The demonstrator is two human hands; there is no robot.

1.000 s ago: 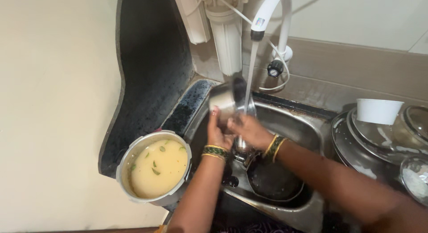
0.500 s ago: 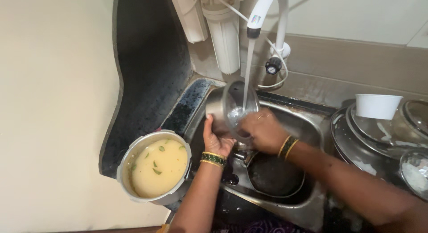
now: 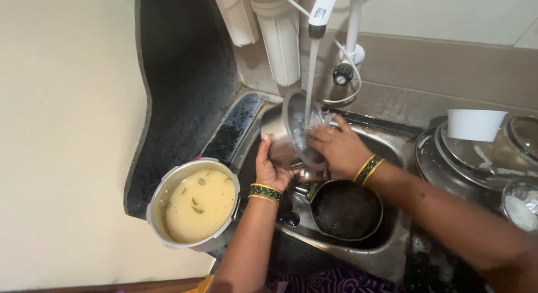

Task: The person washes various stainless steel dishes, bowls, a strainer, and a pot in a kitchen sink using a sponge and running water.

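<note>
Head camera looks down on my sink. Farthest left on the dark counter (image 3: 168, 91) sits an open pressure cooker (image 3: 193, 206), filled with pale yellow liquid with a few green leaves floating in it, its rim just beside the sink edge. My left hand (image 3: 270, 167) wraps around the outside of a steel pot (image 3: 291, 133), gripping it tilted on its side over the steel sink (image 3: 386, 153). Water falls from the white tap (image 3: 320, 10) straight into the pot's mouth. My right hand (image 3: 339, 147) is curled against the pot's rim with its fingers reaching inside, rubbing the wet wall. Below, a dark pan (image 3: 346, 210) lies in the basin, empty as far as I can tell. At the right, a white bowl (image 3: 475, 124) stands on stacked steel plates (image 3: 448, 164); its contents are hidden.

Wet steel is slippery, so the pot could slide from my grip onto the pan. Splash off the tilted wall could also reach the uncovered cooker.
</note>
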